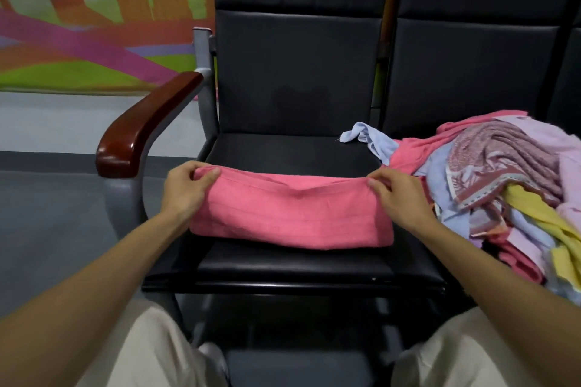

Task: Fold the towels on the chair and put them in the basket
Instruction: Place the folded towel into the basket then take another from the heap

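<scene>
A folded pink towel (290,214) is lying across the black seat of the chair (292,154), and the left hand (185,188) is pinching its far left corner while the right hand (399,198) is pinching its far right corner. A heap of unfolded towels (509,185) in pink, blue, yellow and lilac is sitting on the neighbouring seat, just beside the right hand.
</scene>
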`<state>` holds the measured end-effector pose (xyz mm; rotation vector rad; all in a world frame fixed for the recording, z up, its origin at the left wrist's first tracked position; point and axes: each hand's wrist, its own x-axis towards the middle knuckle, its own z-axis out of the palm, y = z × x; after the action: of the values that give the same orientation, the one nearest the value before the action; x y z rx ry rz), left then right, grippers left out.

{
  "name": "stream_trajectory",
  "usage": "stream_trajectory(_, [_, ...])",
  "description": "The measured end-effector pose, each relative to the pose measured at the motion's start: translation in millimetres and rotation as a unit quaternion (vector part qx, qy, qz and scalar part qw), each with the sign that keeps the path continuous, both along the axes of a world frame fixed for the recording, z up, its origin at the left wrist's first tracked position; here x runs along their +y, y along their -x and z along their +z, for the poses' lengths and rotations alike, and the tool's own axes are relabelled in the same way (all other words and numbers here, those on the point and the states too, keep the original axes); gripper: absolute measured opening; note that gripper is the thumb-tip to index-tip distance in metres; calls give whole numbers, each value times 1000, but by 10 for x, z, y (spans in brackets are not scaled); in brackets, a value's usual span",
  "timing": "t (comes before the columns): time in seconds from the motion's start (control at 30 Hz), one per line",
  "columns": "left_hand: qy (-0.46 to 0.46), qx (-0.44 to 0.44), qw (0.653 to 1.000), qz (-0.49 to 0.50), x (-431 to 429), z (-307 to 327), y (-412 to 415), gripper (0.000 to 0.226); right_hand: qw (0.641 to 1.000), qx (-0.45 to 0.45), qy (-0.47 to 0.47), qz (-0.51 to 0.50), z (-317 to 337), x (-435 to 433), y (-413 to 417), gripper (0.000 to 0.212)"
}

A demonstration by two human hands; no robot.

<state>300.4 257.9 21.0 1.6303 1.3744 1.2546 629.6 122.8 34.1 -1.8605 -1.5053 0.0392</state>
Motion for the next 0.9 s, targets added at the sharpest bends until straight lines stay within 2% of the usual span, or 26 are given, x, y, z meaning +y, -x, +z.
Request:
stream_trajectory(0.1, [-31, 40, 998, 45, 268, -74, -128, 14, 1000, 7, -2, -24, 39, 288, -124, 12])
stream_trajectory(0.27, [-38, 51, 995, 78, 617, -188, -345, 12, 1000, -4, -3, -28, -22, 773, -290, 12])
stream_trajectory(0.4, [-45, 119, 989, 73, 796, -353, -480, 8, 998, -30, 52, -34, -336, 960, -392, 12])
stream_trajectory(0.5, [-27, 170, 984, 36, 883, -444, -490, 19, 994, -48, 91, -31, -538, 1029, -456, 12])
stream_trajectory(0.63, [-31, 319, 947, -7, 927, -528, -354, 37, 991, -94, 91, -22, -544, 1111, -419, 21])
stream_trajectory(0.73, [74, 338, 938, 21, 909, -491, -176, 45, 981, -146, 130, 0, -534, 1081, -292, 22])
stream_trajectory(0.83, [165, 457, 874, -1, 772, -388, -177, 62, 968, -171, 184, -19, -509, 992, -177, 31])
stream_trajectory(0.9, [181, 491, 852, -27, 665, -330, -237, 58, 964, -176, 196, -33, -491, 946, -124, 38])
